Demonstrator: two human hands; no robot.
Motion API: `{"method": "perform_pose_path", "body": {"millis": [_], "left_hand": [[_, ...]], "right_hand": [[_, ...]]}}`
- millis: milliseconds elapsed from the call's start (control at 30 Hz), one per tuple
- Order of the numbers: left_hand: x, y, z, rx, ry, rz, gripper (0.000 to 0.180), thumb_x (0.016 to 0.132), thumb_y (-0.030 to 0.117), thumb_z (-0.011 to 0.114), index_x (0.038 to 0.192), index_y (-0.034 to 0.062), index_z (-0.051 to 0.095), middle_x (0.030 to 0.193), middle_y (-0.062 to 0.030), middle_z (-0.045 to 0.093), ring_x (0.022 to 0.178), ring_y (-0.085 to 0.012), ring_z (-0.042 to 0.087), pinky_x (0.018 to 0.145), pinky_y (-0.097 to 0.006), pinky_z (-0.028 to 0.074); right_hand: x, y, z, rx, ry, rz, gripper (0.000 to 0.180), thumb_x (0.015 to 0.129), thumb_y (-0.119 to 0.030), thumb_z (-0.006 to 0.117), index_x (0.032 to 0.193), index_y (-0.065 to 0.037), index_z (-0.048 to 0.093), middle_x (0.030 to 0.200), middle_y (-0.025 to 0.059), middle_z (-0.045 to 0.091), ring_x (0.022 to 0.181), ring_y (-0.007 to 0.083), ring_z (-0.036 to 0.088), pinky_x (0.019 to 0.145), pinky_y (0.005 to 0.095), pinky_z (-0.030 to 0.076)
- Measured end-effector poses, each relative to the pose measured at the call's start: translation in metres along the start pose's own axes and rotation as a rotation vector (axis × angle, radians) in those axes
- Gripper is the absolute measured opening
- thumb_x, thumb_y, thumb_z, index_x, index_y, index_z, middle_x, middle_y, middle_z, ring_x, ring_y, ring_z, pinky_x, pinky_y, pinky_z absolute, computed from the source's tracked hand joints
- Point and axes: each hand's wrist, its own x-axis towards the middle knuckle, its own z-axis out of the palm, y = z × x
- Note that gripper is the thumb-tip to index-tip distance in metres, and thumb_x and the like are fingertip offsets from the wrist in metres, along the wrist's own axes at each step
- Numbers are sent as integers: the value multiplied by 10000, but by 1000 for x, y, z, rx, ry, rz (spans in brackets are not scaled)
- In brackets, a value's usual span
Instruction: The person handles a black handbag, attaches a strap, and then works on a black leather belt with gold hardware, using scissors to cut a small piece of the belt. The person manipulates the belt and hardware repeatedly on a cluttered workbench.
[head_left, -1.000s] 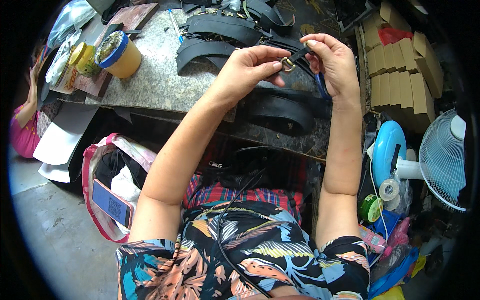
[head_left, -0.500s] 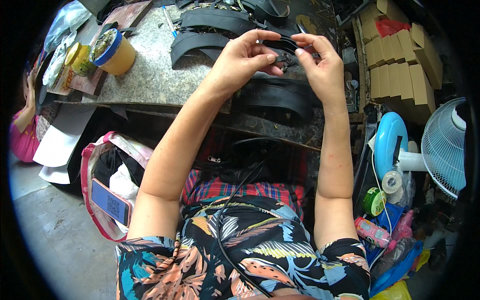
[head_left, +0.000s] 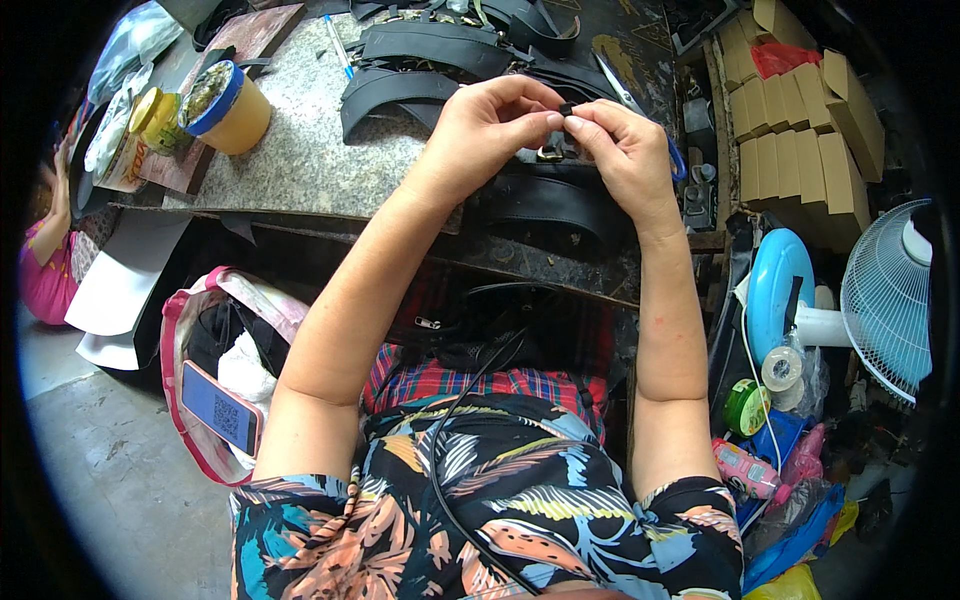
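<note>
Black strap (head_left: 566, 108), a narrow end of it, sits pinched between both hands above the far part of a speckled stone worktop (head_left: 300, 160). The left hand (head_left: 490, 125) rises from a forearm that runs diagonally up from the lower left, wrist bent, thumb and forefinger closed on the strap end from the left. The right hand (head_left: 625, 150) comes up on a nearly vertical forearm, its fingers curled and its thumb and forefinger tips closed on the same small piece from the right, so the two sets of fingertips nearly touch. The strap end pokes upward, away from the person, between the fingertips; the rest drops down behind the hands, where a brass-coloured buckle (head_left: 552, 153) shows just below the thumbs. Whether the buckle is threaded on this strap cannot be told.

Curved black leather pieces (head_left: 420, 60) lie stacked on the worktop just beyond and under the hands. A yellow tub with a blue rim (head_left: 228, 108) stands well to the left. Cardboard boxes (head_left: 800, 130) are stacked at right, near a white fan (head_left: 890, 300). A phone (head_left: 222, 408) rests in a bag by the person's left elbow.
</note>
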Motion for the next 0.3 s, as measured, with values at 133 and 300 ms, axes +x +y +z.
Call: {"method": "perform_pose_path", "body": {"millis": [133,300], "left_hand": [[2,-2,0,69,29,-26,204,967,153,692,1091,-8,698,848,-33,699,760,-98,670,718,-243,556],[3,-7,0,-27,64,-41,202,983,170,654,1025,-20,707,815,-54,712,683,-105,671,656,-249,557]], "right_hand": [[1,-3,1,-86,-41,-88,141,917,-120,701,947,17,724,853,98,707,731,174,671,659,289,517],[1,-7,5,-143,-71,-82,169,909,-157,717,968,1,718,865,99,697,728,186,670,662,296,522]]}}
